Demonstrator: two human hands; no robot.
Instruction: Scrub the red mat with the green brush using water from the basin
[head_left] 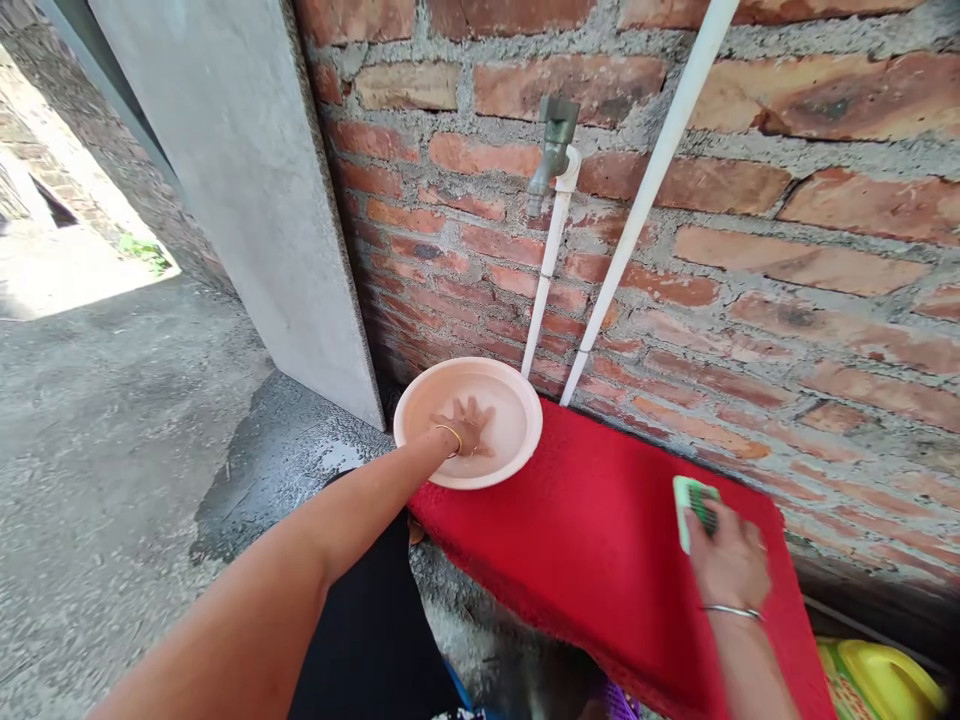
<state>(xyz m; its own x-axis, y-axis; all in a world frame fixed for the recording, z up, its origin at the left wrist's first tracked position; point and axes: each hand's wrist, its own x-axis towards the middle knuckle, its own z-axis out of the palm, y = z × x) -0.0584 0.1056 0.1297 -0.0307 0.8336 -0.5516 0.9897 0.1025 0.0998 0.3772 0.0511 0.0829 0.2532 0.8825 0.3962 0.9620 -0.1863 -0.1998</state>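
My left hand (466, 428) is spread out in the water of a pale pink basin (531, 440), its fingers apart and nothing in its grasp. The basin stands at the left end of a long red-covered ledge (592, 540) against the brick wall. Near the ledge's right end, my right hand (731, 560) is closed around a light green scrubbing brush (682, 512) with a dark green patch. Motion blurs this hand somewhat, and its palm hides part of the brush.
A grey-green tap (553, 155) on a white pipe (546, 280) is above the basin; a second white pipe (645, 215) slants beside it. A grey slab (255, 200) leans at left over wet concrete (262, 465). A yellow container (885, 680) sits bottom right.
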